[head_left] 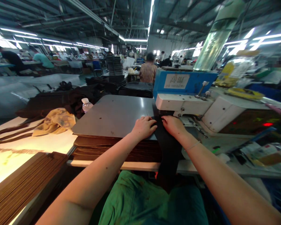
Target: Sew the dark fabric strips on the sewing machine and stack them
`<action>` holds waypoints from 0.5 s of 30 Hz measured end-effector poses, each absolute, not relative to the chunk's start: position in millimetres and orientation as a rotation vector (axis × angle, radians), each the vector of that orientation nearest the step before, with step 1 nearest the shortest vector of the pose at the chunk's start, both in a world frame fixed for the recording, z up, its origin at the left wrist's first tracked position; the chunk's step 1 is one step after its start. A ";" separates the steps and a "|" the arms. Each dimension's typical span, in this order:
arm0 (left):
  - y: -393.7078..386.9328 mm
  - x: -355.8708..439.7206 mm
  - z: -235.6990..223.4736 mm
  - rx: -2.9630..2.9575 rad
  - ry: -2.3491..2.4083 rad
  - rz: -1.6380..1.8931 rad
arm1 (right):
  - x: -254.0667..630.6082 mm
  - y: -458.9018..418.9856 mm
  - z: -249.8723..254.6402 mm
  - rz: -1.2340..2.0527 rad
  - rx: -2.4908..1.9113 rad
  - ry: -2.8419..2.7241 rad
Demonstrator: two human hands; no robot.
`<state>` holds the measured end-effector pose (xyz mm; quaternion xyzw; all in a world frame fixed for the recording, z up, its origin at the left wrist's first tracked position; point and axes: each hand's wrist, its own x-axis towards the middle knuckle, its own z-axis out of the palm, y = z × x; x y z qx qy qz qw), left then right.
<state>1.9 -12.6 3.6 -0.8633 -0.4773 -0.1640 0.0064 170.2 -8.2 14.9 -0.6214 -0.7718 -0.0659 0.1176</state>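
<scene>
strip: dark cloth strip [165, 140] lies flat on the grey counter [114, 115], far end under the sewing machine [184, 104], near end hanging off the front edge toward the person's lap
left hand: left hand [144, 126] palm down, fingers [151, 120] nearly flat, pressing the strip's left edge, not gripping
right hand: right hand [174, 125] palm down on the strip's right side, fingers [165, 118] lightly curled, tips touching cloth just in front of the machine, nothing clasped
stack: brown flat pieces [103, 148] piled under the counter's front edge
left side: yellow rag [56, 120] and plastic bottle [86, 104] beside the counter, dark cloth heaps behind
background: another person's back [148, 72], well apart
</scene>
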 end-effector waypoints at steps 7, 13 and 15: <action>-11.9 1.6 3.5 -2.701 -1.500 -0.500 | 169.2 -6.4 14.2 -0.193 -1.842 -2.223; -9.4 0.9 4.1 -2.714 -1.481 -0.507 | 168.9 -7.8 12.5 -0.201 -1.841 -2.205; -8.0 0.4 5.5 -2.726 -1.480 -0.489 | 168.8 -7.6 12.5 -0.203 -1.838 -2.198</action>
